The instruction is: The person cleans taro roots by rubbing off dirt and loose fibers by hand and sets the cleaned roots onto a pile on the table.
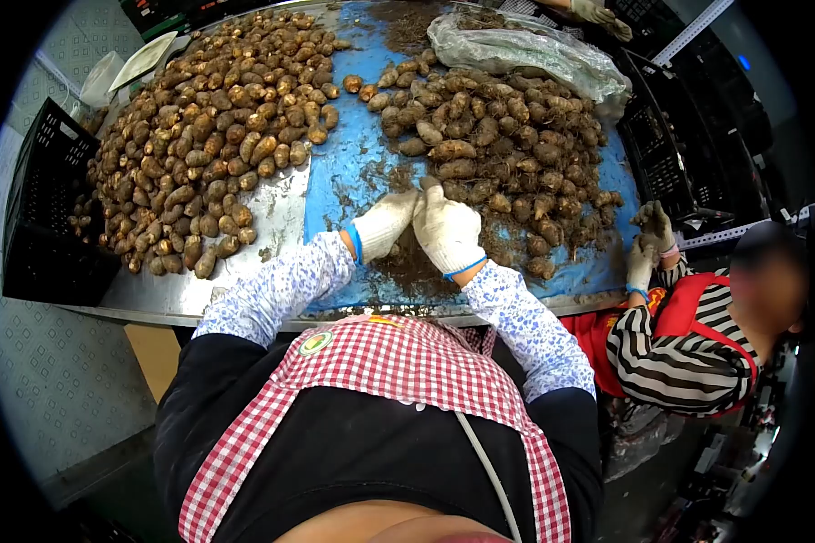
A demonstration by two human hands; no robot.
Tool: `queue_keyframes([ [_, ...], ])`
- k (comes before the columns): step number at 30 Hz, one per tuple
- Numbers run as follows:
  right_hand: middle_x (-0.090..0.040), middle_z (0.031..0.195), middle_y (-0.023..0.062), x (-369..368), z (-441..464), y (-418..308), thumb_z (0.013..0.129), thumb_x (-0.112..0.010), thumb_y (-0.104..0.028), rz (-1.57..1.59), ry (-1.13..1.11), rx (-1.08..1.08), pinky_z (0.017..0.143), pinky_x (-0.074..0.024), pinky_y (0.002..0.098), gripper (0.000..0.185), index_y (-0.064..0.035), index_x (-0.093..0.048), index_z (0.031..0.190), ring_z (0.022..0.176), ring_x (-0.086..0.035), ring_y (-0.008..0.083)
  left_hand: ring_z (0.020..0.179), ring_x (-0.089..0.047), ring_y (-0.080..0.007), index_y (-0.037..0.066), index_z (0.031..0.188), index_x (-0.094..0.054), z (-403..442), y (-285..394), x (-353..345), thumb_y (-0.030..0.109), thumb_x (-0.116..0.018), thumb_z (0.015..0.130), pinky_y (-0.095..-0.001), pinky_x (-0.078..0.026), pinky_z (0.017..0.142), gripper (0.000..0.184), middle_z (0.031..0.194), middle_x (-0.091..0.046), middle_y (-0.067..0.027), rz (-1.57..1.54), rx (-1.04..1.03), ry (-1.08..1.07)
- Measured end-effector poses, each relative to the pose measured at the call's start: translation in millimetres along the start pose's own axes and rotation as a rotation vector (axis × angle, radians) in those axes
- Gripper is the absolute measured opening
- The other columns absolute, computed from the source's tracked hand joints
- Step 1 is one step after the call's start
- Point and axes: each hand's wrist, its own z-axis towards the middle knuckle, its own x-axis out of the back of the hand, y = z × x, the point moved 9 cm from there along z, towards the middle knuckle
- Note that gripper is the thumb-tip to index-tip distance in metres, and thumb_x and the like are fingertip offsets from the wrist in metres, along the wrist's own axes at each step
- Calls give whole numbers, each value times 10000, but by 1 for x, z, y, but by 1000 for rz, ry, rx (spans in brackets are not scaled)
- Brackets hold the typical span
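My left hand and my right hand, both in white knit gloves with blue cuffs, meet at the near edge of a heap of taro. Their fingers are closed and pressed together, with dirty fingertips. What lies between them, if anything, is mostly hidden. Just beyond my right hand spreads the heap of hairy, soil-covered taro, with loose roots among it. To the left lies a larger pile of cleaner brown taro. Scraps of soil and root litter the blue sheet under my hands.
A black crate stands at the table's left edge, and more black crates line the right. Clear plastic covers the heap's far side. A co-worker in striped sleeves works at right; another person's gloved hand shows at the top.
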Motion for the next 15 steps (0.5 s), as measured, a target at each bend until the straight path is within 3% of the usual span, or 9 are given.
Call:
queue_keyframes([
  [1, -689, 790, 175, -1, -5, -7, 1008, -454, -209, -61, 65, 136, 575, -549, 404, 231, -73, -553, 1165, 635, -678, 327, 1109, -612, -268, -22, 1288, -529, 11, -11, -1, 338, -422, 1009, -336, -529, 881, 468, 1252, -587, -244, 62, -100, -41],
  [4, -680, 815, 182, -28, 4, 25, 1001, -486, -246, 318, 120, -136, 561, -535, 394, 240, -64, -564, 1136, 627, -658, 326, 1106, -617, -310, 5, 1321, -506, 59, -54, 13, 360, -455, 1015, -368, -524, 846, 471, 1226, -617, -220, 377, -574, 199],
  [6, -669, 951, 142, -78, 12, 51, 1032, -424, -303, 1413, 206, -204, 662, -531, 347, 306, -53, -575, 1123, 815, -650, 256, 1048, -642, -309, 14, 1313, -514, 25, -12, 15, 332, -456, 1021, -381, -530, 825, 435, 1170, -643, -214, 527, -589, 352],
  [7, -660, 999, 120, -38, 4, 34, 1042, -400, -313, 956, 159, -160, 698, -527, 335, 331, -43, -576, 1116, 889, -641, 233, 1006, -658, -303, 16, 1302, -523, 2, 16, 19, 309, -453, 1025, -386, -534, 814, 409, 1133, -657, -213, 589, -533, 424],
  [8, -657, 1042, 94, -78, 3, 40, 1055, -351, -303, 1434, -42, -455, 787, -533, 335, 355, -41, -579, 1128, 962, -630, 228, 996, -653, -269, 16, 1270, -544, -11, 28, 17, 238, -428, 1037, -385, -540, 817, 342, 1137, -657, -172, 593, -563, 422],
  [10, -646, 1055, 95, -108, 2, 29, 1046, -390, -295, 2062, -117, -611, 801, -544, 341, 330, -40, -577, 1142, 951, -634, 218, 1001, -645, -251, 29, 1260, -553, 20, -11, 17, 244, -434, 1038, -373, -545, 822, 331, 1144, -654, -135, -669, -512, 276],
  [11, -641, 1062, 96, -116, 2, 20, 1042, -410, -291, 2376, -158, -685, 807, -550, 344, 319, -40, -576, 1149, 945, -635, 213, 996, -640, -233, 35, 1261, -552, 29, -17, 16, 271, -425, 1041, -361, -548, 824, 346, 1136, -648, -116, -658, -502, 223],
  [12, -653, 1031, 94, -98, -3, 28, 1029, -444, -249, 2175, 25, -636, 787, -528, 285, 311, 4, -608, 1108, 892, -623, 170, 992, -634, -216, 42, 1262, -551, 39, -24, 16, 298, -417, 1045, -349, -551, 825, 361, 1128, -642, -97, -645, -493, 170],
  [15, -649, 1036, 93, -35, -7, 28, 1029, -466, -264, 1695, 178, -369, 800, -526, 283, 322, 11, -586, 1146, 918, -627, 164, 916, -627, -176, 52, 1255, -531, 17, 0, 4, 372, -379, 1052, -320, -568, 751, 409, 1094, -599, -109, -787, -391, -67],
])
